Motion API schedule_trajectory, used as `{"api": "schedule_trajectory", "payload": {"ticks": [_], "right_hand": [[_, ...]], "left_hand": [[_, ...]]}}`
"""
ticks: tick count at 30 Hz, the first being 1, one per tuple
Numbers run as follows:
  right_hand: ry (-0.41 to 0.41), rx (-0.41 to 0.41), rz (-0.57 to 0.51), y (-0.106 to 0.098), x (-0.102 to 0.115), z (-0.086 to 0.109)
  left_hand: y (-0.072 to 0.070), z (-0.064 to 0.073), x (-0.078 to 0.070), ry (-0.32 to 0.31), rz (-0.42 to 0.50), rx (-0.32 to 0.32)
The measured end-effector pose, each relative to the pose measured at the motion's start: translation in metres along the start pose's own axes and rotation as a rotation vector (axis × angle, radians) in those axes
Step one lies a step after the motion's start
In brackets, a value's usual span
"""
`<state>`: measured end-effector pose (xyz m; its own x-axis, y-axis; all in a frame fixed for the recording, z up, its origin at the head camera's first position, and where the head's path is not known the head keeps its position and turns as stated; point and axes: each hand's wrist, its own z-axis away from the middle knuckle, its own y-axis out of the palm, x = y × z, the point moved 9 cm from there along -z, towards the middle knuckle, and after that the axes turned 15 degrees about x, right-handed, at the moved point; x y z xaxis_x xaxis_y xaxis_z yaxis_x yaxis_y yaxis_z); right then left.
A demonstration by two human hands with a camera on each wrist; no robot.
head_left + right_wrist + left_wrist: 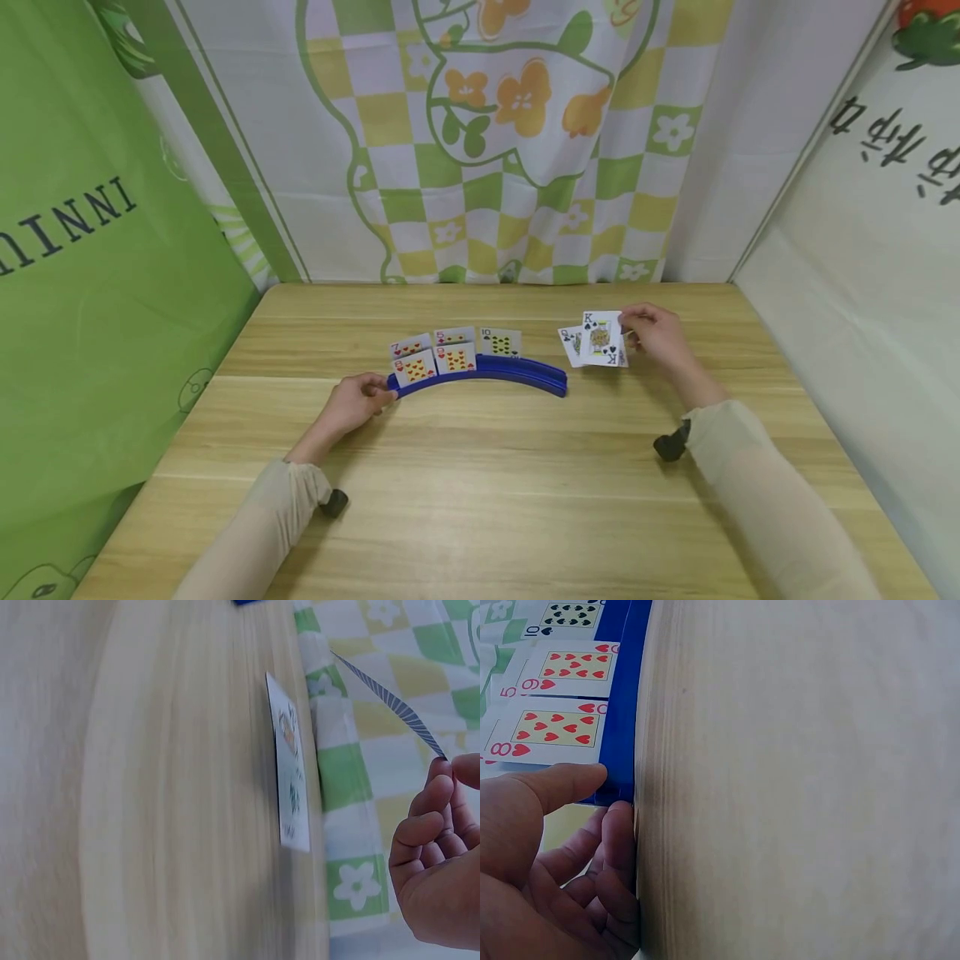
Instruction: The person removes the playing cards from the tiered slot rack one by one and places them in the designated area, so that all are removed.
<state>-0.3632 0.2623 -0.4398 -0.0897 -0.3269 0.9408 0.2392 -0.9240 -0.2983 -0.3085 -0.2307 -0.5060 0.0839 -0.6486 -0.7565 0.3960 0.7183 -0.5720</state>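
A curved blue card rack (517,372) stands on the wooden table (480,500) with several cards in it: hearts cards (415,367) at its left and a ten of spades (501,341). My left hand (358,399) grips the rack's left end (619,750), thumb on top and fingers curled beside it. My right hand (651,332) pinches a king of spades (602,337) by its edge (390,701), lifted above the table. A queen card (570,343) lies flat on the table (291,766) just left of it.
Patterned cloth walls close in the table: green on the left (90,275), checkered floral at the back (487,142), white on the right (870,250). Bare wood fills the near half of the table.
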Motion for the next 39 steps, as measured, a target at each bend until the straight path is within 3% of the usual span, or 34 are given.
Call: {"api": "schedule_trajectory", "payload": {"ticks": [9, 30, 35, 39], "right_hand": [[0.062, -0.021, 0.020, -0.021, -0.017, -0.004], [0.142, -0.045, 0.035, -0.045, -0.035, -0.013], [0.161, -0.042, 0.092, -0.049, -0.040, -0.018], [0.179, -0.044, 0.204, -0.052, -0.044, -0.021]], "left_hand": [[0.000, 0.000, 0.000, 0.005, -0.002, -0.005], [-0.001, 0.002, -0.003, 0.007, -0.016, -0.008], [-0.001, 0.001, -0.001, 0.010, -0.019, -0.007], [-0.001, 0.000, 0.000, 0.009, -0.020, -0.009]]}}
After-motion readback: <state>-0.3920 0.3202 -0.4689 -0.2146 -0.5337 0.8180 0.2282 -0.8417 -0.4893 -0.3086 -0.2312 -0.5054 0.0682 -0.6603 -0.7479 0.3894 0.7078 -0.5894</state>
